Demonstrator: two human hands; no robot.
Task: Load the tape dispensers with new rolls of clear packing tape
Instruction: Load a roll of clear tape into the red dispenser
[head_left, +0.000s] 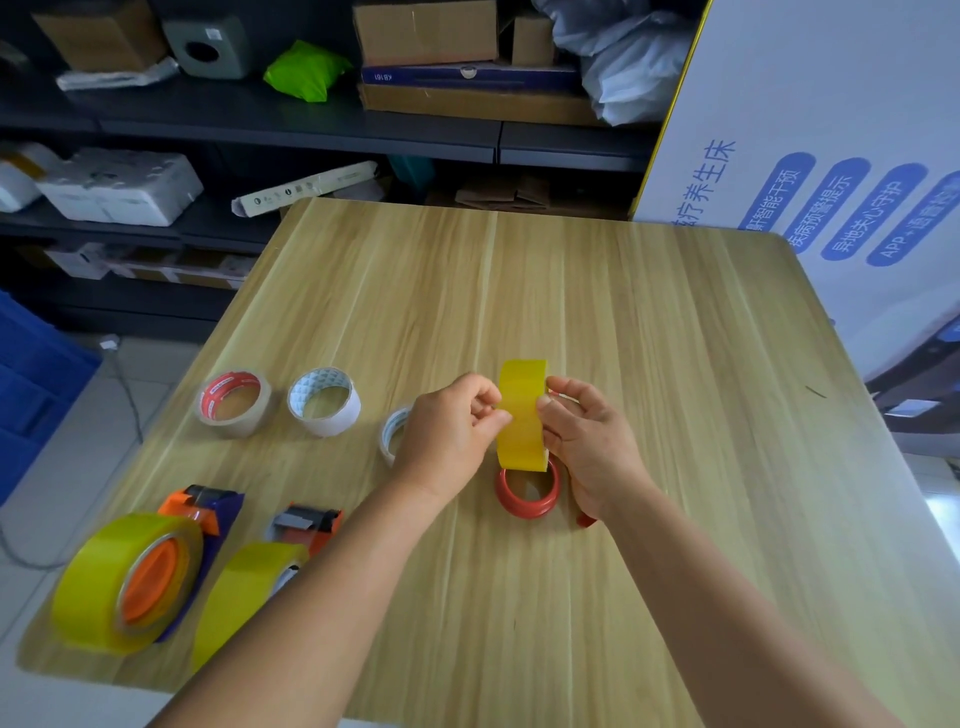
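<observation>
Tape dispensers number two, both at the near left of the pale wood-grain surface (649, 364). Farthest left, the purple-and-orange dispenser (200, 512) carries a wide yellowish clear roll (93, 582) on an orange hub. Beside it, the orange dispenser (311, 522) with a grey toothed blade holds a second yellowish roll (244, 587); that roll's near edge is blurred.

Behind them lie three flat rolls in a row: a clear roll with red-printed core (234, 402), a white roll with patterned core (324, 400), and a third pale roll (392, 431), mostly hidden by the left hand (447, 431).

Held upright above the surface between both hands is a fourth loose roll, the yellowish held roll (522, 415), seen edge-on as a smooth glossy band. The left hand's grip pinches at the band's left edge with thumb and fingertips together. The right hand (589, 436) is clamped on the roll's right side, thumb pressed to the band.

Just below it, a red plastic ring (527, 493) lies flat on the surface. A small red piece (586, 519) peeks from under the right wrist, too hidden to identify.
</observation>
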